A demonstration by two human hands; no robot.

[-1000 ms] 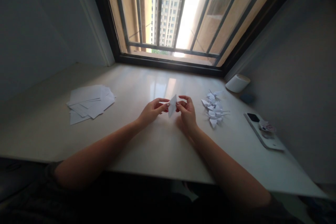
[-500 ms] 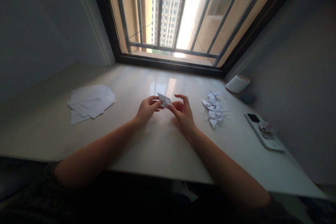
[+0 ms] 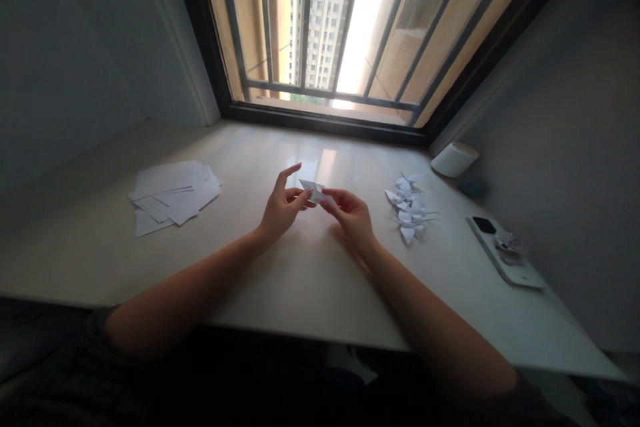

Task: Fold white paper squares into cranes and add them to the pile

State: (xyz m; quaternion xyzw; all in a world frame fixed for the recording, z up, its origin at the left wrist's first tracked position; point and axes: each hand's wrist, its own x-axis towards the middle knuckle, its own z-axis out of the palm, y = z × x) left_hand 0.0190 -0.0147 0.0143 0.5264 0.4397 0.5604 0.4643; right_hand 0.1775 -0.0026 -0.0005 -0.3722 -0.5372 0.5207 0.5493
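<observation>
Loose pile of white paper sheets (image 3: 175, 193) lies fanned out, mid-left of the frame, flat on the pale table (image 3: 290, 287). Next, approx. centre, L hand (image 3: 279, 210): grip clamped on the near-L part of a small folded paper (image 3: 313, 188), thumb on it, index finger raised clear of it. The paper is mid-frame, held above the table btwn both hands, tilted, pointed end to upper L. Barred window (image 3: 325, 117) behind, top centre. R hand (image 3: 354, 213), just R of centre, has its grip clamped on the paper's R end, thumb + fingers pinching. Further R, a cluster of folded paper pieces (image 3: 407, 210) w/ thin points; then a white cylinder (image 3: 454, 160), a dark roundish obj. (image 3: 471, 187) near it, and, mid-right, a white phone (image 3: 503, 263) w/ a small unclear item (image 3: 510, 242) on top.
</observation>
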